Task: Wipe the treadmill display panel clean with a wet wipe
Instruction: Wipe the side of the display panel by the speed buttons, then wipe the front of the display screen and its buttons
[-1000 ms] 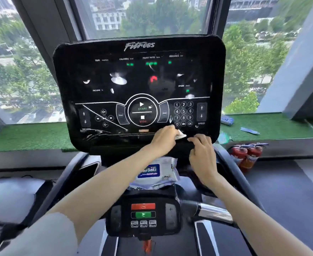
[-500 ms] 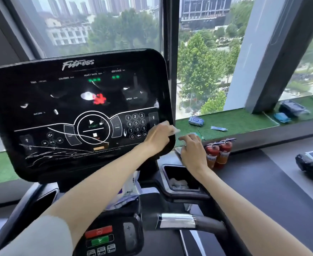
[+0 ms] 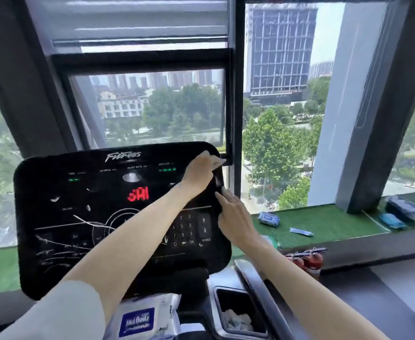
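The black treadmill display panel (image 3: 79, 217) fills the left middle, with red digits lit and white smears across its lower left. My left hand (image 3: 199, 171) presses a white wet wipe (image 3: 218, 163) against the panel's upper right corner. My right hand (image 3: 234, 217) rests on the panel's right edge just below, fingers extended and touching it, holding nothing.
A wet wipe pack (image 3: 140, 320) lies below the panel, beside a cup holder (image 3: 240, 312) with crumpled wipes. A green turf sill (image 3: 324, 222) at right carries small packets. Red fire extinguishers (image 3: 309, 261) stand under it. The chrome handrail (image 3: 258, 285) runs beneath my right arm.
My left hand has carried the wipe from the panel's lower edge up its right side to the top right corner. My right hand rose onto the right edge. The view tilted up.
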`<state>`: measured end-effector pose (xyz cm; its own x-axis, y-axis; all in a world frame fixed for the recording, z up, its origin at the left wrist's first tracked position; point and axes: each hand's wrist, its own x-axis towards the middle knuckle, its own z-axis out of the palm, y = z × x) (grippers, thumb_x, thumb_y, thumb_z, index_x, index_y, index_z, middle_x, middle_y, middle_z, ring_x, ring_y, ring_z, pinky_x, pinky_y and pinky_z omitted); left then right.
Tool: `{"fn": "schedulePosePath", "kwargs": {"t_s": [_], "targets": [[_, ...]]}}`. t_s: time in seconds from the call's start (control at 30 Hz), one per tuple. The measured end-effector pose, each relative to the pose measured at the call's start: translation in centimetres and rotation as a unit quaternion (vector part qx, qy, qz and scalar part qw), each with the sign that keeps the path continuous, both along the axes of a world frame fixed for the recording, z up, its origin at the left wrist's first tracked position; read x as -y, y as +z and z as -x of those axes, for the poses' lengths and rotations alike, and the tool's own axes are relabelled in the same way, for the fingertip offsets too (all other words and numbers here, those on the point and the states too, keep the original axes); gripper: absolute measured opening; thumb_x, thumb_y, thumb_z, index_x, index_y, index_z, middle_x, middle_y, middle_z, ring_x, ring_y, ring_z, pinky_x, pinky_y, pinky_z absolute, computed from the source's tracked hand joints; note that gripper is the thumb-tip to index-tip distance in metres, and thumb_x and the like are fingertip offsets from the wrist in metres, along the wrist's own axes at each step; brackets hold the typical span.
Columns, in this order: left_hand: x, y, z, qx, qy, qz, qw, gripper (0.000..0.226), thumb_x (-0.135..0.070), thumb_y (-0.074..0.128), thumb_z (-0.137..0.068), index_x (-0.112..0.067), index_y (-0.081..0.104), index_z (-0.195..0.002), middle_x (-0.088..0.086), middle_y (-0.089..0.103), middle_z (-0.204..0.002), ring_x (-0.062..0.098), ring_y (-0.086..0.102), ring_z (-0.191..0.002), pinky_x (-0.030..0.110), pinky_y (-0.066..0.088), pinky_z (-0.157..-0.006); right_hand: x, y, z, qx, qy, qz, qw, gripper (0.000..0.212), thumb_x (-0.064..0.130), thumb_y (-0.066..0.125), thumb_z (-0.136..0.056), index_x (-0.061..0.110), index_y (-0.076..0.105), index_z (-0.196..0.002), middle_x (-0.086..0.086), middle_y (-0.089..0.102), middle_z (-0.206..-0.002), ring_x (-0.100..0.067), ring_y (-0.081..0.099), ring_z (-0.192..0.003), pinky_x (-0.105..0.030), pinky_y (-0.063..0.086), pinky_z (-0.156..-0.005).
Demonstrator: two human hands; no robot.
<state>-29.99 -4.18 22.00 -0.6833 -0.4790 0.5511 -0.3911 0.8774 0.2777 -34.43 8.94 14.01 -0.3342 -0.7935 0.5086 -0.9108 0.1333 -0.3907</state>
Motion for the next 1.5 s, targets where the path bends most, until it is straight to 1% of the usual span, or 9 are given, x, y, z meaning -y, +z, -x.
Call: {"fn": "schedulePosePath", "kwargs": {"t_s": [0.37, 0.5, 0.63, 0.77, 1.0, 1.1, 1.23, 1.4, 1.5], "targets": [[5.3, 1.9, -3.7, -0.245, 0.085, -0.107, 0.96, 0.031, -0.027, 0.044, -0.099, -0.004, 0.064, -0.102, 0.021, 0.061, -0.083, 0.033, 0.053, -0.094, 0.013, 0.031, -0.075, 6.0, 2.4, -4.2, -0.091, 0.091, 0.034, 0.991, 0.071, -0.006, 0.042, -0.081, 0.002, 0.017, -0.147, -0.019, 0.003, -0.155, -0.026, -0.005, -0.144, -0.034, -0.002, -0.117], [7.4, 2.2, -9.0, -0.315, 0.097, -0.111, 0.938, 0.047, -0.032, 0.046, -0.099, -0.002, 0.055, -0.064, 0.004, 0.052, -0.051, 0.037, 0.052, -0.067, 0.043, 0.044, -0.091, 8.2, 2.6, -8.2, -0.111, 0.12, 0.051, 0.985, 0.07, -0.004, 0.044, -0.083, 0.002, 0.016, -0.147, -0.019, 0.004, -0.155, -0.026, -0.004, -0.144, -0.032, -0.004, -0.115], [9.6, 1.9, -15.4, -0.323, 0.111, -0.11, 0.934, 0.048, -0.034, 0.046, -0.098, -0.001, 0.053, -0.064, -0.004, 0.045, -0.048, 0.018, 0.045, -0.052, 0.033, 0.041, -0.065, 11.0, 2.6, -13.6, -0.116, 0.138, 0.056, 0.982, 0.072, -0.003, 0.044, -0.083, 0.003, 0.01, -0.147, -0.017, 0.0, -0.156, -0.024, -0.007, -0.144, -0.029, -0.008, -0.114], [13.0, 1.0, -22.5, -0.317, 0.127, -0.093, 0.935, 0.033, -0.032, 0.049, -0.098, -0.005, 0.067, -0.099, 0.011, 0.058, -0.07, 0.021, 0.049, -0.068, 0.018, 0.04, -0.072, 14.5, 2.5, -19.3, -0.101, 0.14, 0.065, 0.983, 0.072, -0.007, 0.041, -0.082, 0.002, 0.012, -0.147, -0.018, 0.004, -0.155, -0.024, -0.004, -0.144, -0.032, -0.003, -0.116], [20.4, 0.4, -35.0, -0.316, 0.224, -0.033, 0.921, 0.045, -0.017, 0.048, -0.095, -0.013, 0.022, -0.058, -0.006, 0.022, -0.051, 0.009, 0.022, -0.051, 0.028, 0.036, -0.06, 18.9, 1.7, -27.6, -0.087, 0.141, 0.062, 0.984, 0.07, -0.007, 0.044, -0.081, 0.001, 0.018, -0.146, -0.017, 0.009, -0.155, -0.025, 0.002, -0.144, -0.035, 0.004, -0.118], [21.7, -0.8, -38.9, -0.311, 0.27, -0.099, 0.906, 0.052, -0.022, 0.047, -0.095, -0.002, 0.038, -0.047, 0.001, 0.023, -0.045, 0.014, 0.023, -0.047, 0.029, 0.04, -0.061, 19.5, 1.6, -30.0, -0.052, 0.146, 0.052, 0.987, 0.07, -0.007, 0.042, -0.083, 0.005, 0.018, -0.147, -0.011, 0.006, -0.157, -0.023, 0.001, -0.144, -0.042, 0.011, -0.117], [21.1, -1.9, -43.3, -0.328, 0.313, -0.225, 0.863, 0.047, -0.022, 0.051, -0.091, -0.002, 0.048, -0.049, -0.001, 0.046, -0.043, 0.016, 0.042, -0.048, 0.028, 0.047, -0.064, 19.4, 2.1, -31.8, -0.063, 0.159, 0.065, 0.983, 0.066, -0.007, 0.039, -0.085, 0.007, 0.022, -0.147, -0.008, 0.011, -0.156, -0.018, 0.003, -0.144, -0.012, -0.017, -0.103], [15.8, -0.3, -45.2, -0.352, 0.057, -0.431, 0.829, 0.029, 0.008, 0.054, -0.084, -0.014, 0.071, -0.093, 0.002, 0.064, -0.087, 0.019, 0.061, -0.085, 0.032, 0.055, -0.073, 19.5, 3.3, -32.6, 0.142, 0.187, 0.074, 0.969, 0.047, -0.005, 0.045, -0.086, 0.013, 0.054, -0.128, -0.004, 0.058, -0.122, -0.013, 0.05, -0.117, -0.016, 0.033, -0.099], [14.3, -0.1, -44.8, -0.296, -0.023, -0.505, 0.81, 0.03, 0.005, 0.055, -0.085, -0.008, 0.068, -0.109, 0.007, 0.064, -0.088, 0.019, 0.063, -0.085, 0.029, 0.055, -0.069, 20.0, 5.0, -32.8, 0.43, 0.224, 0.043, 0.873, 0.035, -0.001, 0.049, -0.087, 0.014, 0.061, -0.116, -0.003, 0.069, -0.096, -0.014, 0.064, -0.094, -0.027, 0.051, -0.083]]}}
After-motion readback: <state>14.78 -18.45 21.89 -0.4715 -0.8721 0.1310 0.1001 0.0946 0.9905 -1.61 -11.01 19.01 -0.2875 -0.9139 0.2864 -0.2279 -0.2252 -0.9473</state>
